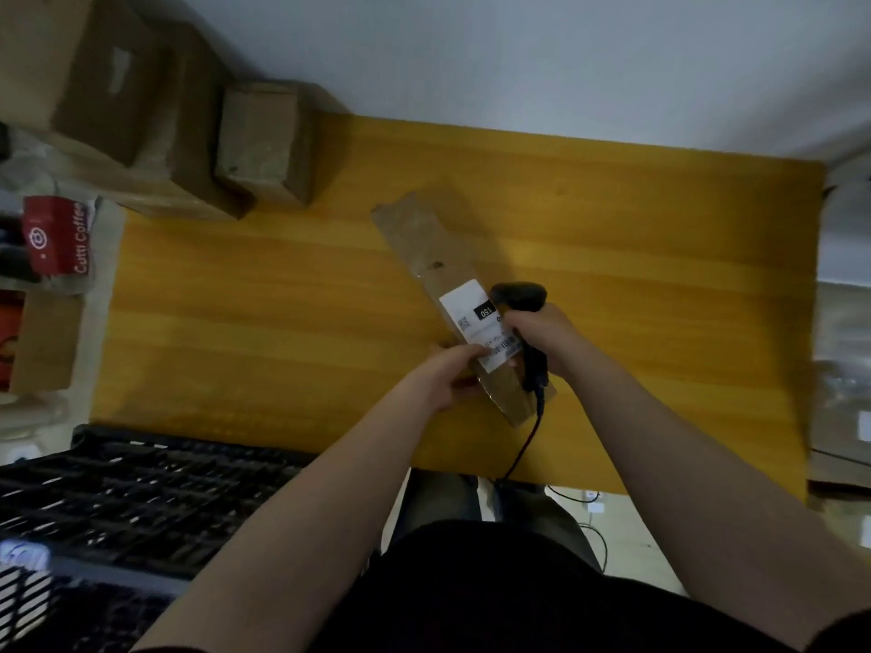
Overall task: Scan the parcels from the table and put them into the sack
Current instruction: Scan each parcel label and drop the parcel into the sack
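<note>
A long flat brown cardboard parcel [426, 247] lies slanted over the yellow table [245, 313], its white shipping label [464, 313] facing up. My left hand [447, 377] grips the parcel's near end by its left edge. My right hand [542, 339] holds a black corded barcode scanner [518, 294] right above the label, its head close to the label's right edge. The scanner's cable hangs off the table's front edge. No sack is plainly visible.
Several brown cardboard boxes [257, 139] are stacked at the table's far left corner. A black plastic crate [132, 492] stands at the lower left. A red coffee bag [56, 235] sits in clutter left of the table. More items lie blurred at the right edge.
</note>
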